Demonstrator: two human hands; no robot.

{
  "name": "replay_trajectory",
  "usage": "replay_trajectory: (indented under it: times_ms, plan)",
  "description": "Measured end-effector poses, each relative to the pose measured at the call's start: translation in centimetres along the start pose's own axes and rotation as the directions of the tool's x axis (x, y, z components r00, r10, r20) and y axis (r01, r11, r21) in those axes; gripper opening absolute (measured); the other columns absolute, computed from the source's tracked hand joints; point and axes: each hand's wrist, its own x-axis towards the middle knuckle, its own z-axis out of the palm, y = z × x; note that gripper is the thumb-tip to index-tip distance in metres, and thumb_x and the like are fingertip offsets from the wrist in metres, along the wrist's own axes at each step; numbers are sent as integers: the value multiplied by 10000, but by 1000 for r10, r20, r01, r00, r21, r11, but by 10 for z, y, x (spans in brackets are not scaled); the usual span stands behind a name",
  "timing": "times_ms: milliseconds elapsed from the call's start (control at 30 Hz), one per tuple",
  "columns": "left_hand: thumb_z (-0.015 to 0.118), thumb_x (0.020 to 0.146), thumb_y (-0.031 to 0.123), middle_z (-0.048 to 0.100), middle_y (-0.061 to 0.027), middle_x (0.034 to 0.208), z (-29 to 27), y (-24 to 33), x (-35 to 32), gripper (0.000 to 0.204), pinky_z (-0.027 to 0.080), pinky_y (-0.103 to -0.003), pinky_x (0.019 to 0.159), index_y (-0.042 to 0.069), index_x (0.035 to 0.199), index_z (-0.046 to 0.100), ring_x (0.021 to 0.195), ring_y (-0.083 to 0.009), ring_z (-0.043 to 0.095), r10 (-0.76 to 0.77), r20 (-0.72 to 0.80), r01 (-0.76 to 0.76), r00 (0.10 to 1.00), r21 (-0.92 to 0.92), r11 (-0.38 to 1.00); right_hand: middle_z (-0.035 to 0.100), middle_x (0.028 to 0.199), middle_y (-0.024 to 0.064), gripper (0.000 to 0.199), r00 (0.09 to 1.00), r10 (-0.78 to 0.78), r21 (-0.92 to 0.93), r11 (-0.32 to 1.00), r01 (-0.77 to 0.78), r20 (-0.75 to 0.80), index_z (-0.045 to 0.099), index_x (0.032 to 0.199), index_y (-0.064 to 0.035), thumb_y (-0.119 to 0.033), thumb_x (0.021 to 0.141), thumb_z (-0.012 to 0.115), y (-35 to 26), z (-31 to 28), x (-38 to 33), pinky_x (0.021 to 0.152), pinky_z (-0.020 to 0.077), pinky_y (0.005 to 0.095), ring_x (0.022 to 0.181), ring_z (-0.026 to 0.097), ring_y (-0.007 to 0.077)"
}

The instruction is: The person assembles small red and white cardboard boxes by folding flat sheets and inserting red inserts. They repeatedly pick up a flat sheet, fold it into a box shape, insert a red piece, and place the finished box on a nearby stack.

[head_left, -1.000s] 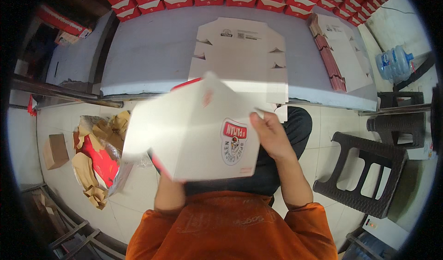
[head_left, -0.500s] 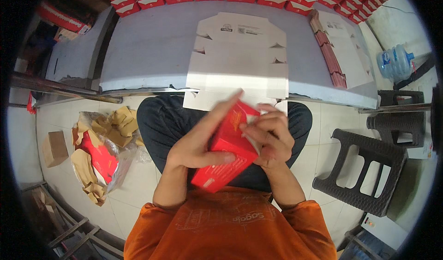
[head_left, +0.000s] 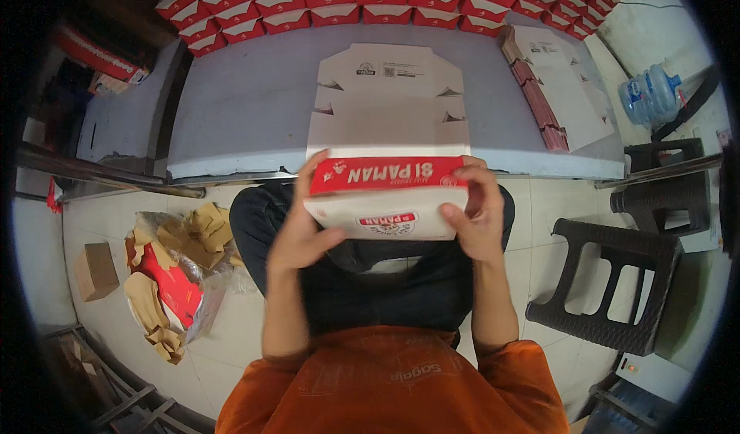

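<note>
Between my two hands is a red and white cardboard food box (head_left: 385, 195), folded into shape and held level above my lap at the table's near edge. My left hand (head_left: 302, 222) grips its left end, thumb against the white side. At the right end, my right hand (head_left: 479, 214) has its thumb on the white face and its fingers behind. Just beyond the box, flat unfolded white box blanks (head_left: 389, 106) lie on the table with their slotted flaps spread; their near part is hidden by the held box.
Rows of stacked red and white boxes (head_left: 335, 14) line the table's back. A pile of flat blanks (head_left: 566, 87) lies on the right. Beside me are a dark plastic stool (head_left: 601, 280) on the right and torn brown paper (head_left: 196, 233) with plastic on the left floor.
The box has turned from a steep tilt to lengthwise across me and moved slightly away from my body. My hands have spread from its sides to its two ends.
</note>
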Motion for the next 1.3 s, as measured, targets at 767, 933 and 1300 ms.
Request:
replay_trajectory:
  times_ms: [767,933,1300]
  plan:
    - [724,751,524,536,-239,1069,119,-119,118,921,465,-475,830,-28,1367,319,974,-374,567,325,14,-116,945,948,297,615,1095,168,492,599,163,258,963,76,-784,484,1213,29,-244,849,671,30,-154,335,714,570,405,918,646,280]
    - [730,736,503,540,-239,1045,150,-177,128,930,472,-504,843,-17,1377,303,957,-415,579,170,70,-116,983,954,275,512,1329,216,790,831,-99,-484,848,-217,-547,394,1384,58,-574,924,501,84,-254,466,975,448,438,1212,513,319]
    - [689,876,298,670,-204,936,50,-116,122,459,554,-381,781,-89,1113,621,844,-280,679,-320,46,236,946,578,781,591,895,15,351,951,-112,-347,938,5,-289,618,1011,-50,-381,995,503,96,-127,179,667,410,257,844,509,56]
